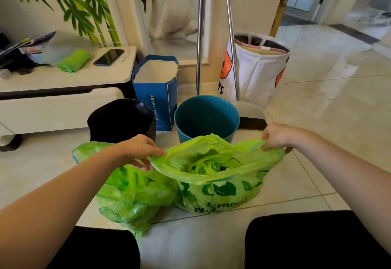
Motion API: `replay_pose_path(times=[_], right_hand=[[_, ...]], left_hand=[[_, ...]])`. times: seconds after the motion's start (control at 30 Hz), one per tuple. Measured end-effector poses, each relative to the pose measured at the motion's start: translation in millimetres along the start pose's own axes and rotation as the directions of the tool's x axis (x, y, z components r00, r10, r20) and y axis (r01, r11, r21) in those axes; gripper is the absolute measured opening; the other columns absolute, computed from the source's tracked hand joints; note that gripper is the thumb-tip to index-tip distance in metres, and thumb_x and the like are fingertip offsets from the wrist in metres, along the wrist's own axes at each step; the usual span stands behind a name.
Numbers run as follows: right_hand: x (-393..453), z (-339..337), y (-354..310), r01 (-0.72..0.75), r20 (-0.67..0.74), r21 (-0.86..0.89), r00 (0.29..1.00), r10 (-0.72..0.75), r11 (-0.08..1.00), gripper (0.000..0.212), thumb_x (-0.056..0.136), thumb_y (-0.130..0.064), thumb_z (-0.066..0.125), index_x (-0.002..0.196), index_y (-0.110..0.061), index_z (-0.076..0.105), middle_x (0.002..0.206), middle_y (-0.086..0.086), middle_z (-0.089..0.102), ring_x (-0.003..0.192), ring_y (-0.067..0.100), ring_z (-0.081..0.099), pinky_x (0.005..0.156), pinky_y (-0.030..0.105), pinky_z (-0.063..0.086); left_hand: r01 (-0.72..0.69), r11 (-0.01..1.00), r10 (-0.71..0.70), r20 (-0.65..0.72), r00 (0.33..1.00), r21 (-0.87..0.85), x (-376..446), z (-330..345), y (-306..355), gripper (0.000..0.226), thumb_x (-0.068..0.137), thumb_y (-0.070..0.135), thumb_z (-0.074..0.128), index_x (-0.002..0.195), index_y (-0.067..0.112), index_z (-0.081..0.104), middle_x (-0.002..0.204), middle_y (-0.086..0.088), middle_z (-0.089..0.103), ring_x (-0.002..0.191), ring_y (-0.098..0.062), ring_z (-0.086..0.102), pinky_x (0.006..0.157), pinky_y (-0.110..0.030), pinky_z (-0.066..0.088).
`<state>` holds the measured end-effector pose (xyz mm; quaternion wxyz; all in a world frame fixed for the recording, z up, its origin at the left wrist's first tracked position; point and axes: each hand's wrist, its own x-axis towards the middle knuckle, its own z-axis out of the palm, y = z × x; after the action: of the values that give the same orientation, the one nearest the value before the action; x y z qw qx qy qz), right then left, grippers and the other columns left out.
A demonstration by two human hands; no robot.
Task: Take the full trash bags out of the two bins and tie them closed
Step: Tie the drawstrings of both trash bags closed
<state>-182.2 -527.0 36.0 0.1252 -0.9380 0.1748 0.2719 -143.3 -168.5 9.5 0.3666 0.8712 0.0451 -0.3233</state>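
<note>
Two green trash bags stand on the tiled floor in front of you, both already out of their bins. The right-hand bag (222, 175) is the one in hand: your left hand (139, 148) pinches its left rim and your right hand (277, 136) pinches the right rim, the two hands held well apart so that the mouth is stretched wide open. Crumpled green contents show inside. The left-hand bag (131, 192) rests touching the first, partly under your left forearm; its top looks loose rather than knotted, though your arm hides part of it, so you cannot be certain.

Behind the bags, the teal bin (207, 118) stands bare, with no liner visible inside. The black bin (121, 118) beside it is too dark to read; whether it holds a liner cannot be told. A blue paper bag (156, 90) stands between and behind the bins, and a roll of green bags (74, 60) lies on the low cabinet (63, 110).

Judged from this, the lifting-out step appears complete for both bins. What remains is the tying: bring the two held rims together and knot them, then close the left-hand bag likewise.
</note>
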Motion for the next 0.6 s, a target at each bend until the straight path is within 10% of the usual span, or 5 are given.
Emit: replay_pose_path(times=[0.17,0.43,0.6], right_hand=[[2.0,-0.3,-2.8,0.124,-0.063,0.047,0.991,-0.121,0.991,0.014,0.081,-0.023,0.072,0.093,-0.016,0.069,0.092,0.008,0.069,0.078,0.02,0.063,0.054,0.025,0.051],[8.6,-3.5,-4.6,0.281,-0.324,0.163,0.921,-0.218,0.946,0.033,0.094,-0.022,0.051,0.065,-0.008,0.052,0.06,0.013,0.052,0.053,0.028,0.065,0.057,0.034,0.054],[11.8,-8.8,-0.3,0.136,-0.369,0.195,0.928,-0.056,0.971,0.025,0.092,-0.009,0.045,0.076,0.002,0.062,0.073,0.021,0.061,0.056,0.037,0.067,0.053,0.042,0.06]], left_hand=[[-0.057,0.998,0.056,-0.074,0.996,-0.011,7.8,7.5,3.5,0.015,0.088,0.013,0.065,0.092,-0.002,0.066,0.077,-0.01,0.064,0.058,-0.017,0.061,0.053,-0.027,0.056],[0.009,0.999,-0.016,0.174,0.985,0.043,-0.3,19.3,6.6,0.033,0.082,0.026,0.073,0.102,0.0,0.068,0.086,-0.013,0.073,0.07,-0.02,0.069,0.063,-0.028,0.058],[-0.084,0.996,0.086,-0.111,0.99,0.027,4.2,8.4,15.8,0.014,0.087,0.006,0.066,0.098,-0.003,0.067,0.075,-0.016,0.064,0.053,-0.019,0.062,0.046,-0.023,0.055]])
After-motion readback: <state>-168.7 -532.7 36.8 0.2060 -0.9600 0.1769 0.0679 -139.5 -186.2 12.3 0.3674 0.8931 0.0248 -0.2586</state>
